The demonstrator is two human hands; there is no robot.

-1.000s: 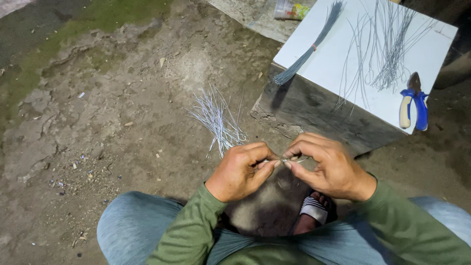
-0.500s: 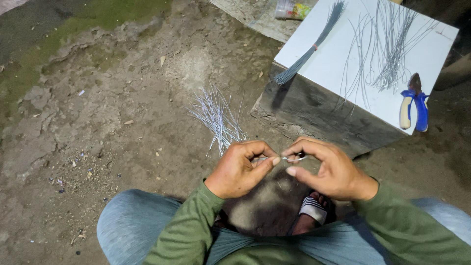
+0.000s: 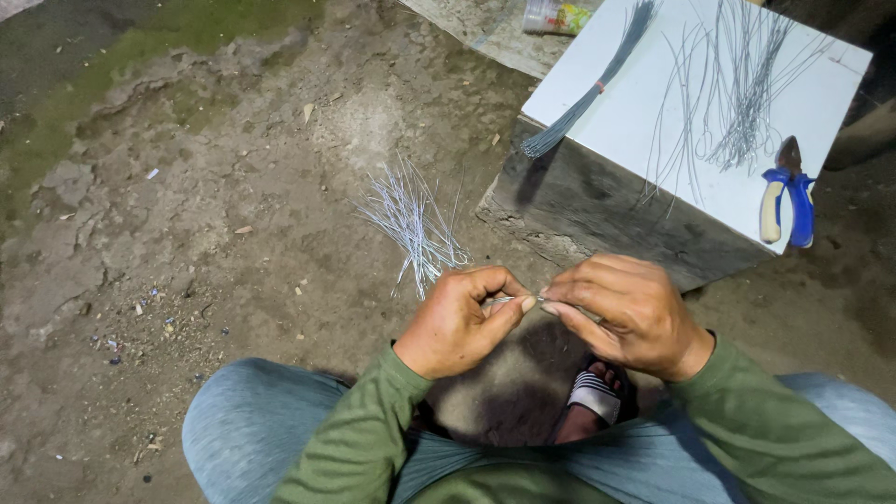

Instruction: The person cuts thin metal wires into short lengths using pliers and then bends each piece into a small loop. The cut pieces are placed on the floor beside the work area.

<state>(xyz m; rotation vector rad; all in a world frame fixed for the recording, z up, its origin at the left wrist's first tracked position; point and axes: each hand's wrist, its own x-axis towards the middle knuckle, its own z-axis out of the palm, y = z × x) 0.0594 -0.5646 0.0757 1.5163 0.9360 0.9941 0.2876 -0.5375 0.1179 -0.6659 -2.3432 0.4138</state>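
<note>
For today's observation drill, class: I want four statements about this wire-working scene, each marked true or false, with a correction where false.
1. Both hands pinch one short wire piece between them. True: the left hand and right hand meet at it.
2. The pliers lie on the dirt ground. False: they lie on the white board.
3. A pile of cut wires lies on the ground. True.
4. The pliers have red handles. False: one handle is blue, the other cream.
</note>
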